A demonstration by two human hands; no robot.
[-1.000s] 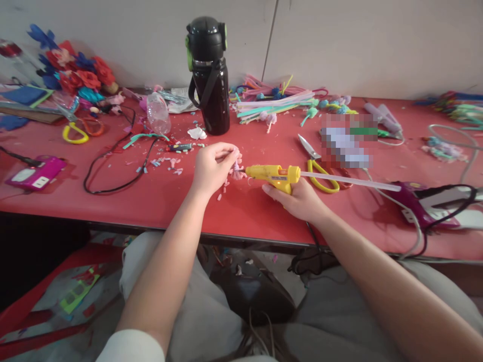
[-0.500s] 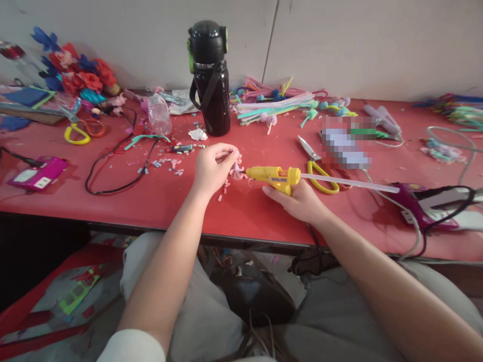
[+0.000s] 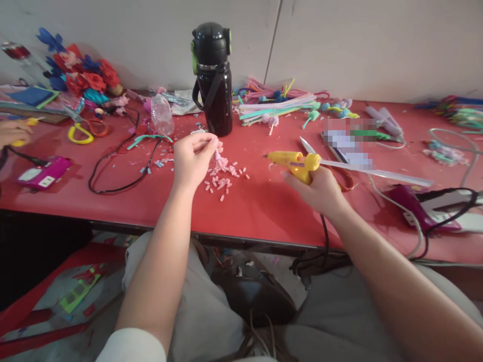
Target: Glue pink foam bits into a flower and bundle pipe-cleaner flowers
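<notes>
Pinched between the thumb and fingers of my left hand (image 3: pixel 195 155) is a small pink tassel-like piece (image 3: pixel 220 161), its frayed end hanging down. Small pink cut bits (image 3: pixel 222 184) lie scattered on the red table just below it. My right hand (image 3: pixel 320 188) grips a yellow glue gun (image 3: pixel 296 162), whose nozzle points left and is apart from the pink piece. A long clear glue stick (image 3: pixel 392 177) sticks out of the gun's back. Behind my right hand lie scissors (image 3: pixel 345 178), partly covered by the hand and gun.
A black bottle (image 3: pixel 215 85) stands behind my left hand. Bundled pipe cleaners (image 3: pixel 277 108) lie at the back. Purple power strips (image 3: pixel 44 173) sit at both sides, with a black cord (image 3: pixel 92 173) looping leftward. Another person's hand (image 3: pixel 14 133) shows at the left edge.
My right hand has drawn the glue gun right, away from the pink piece. My left hand has moved left with the piece, uncovering pink bits. Another person's hand has appeared at far left.
</notes>
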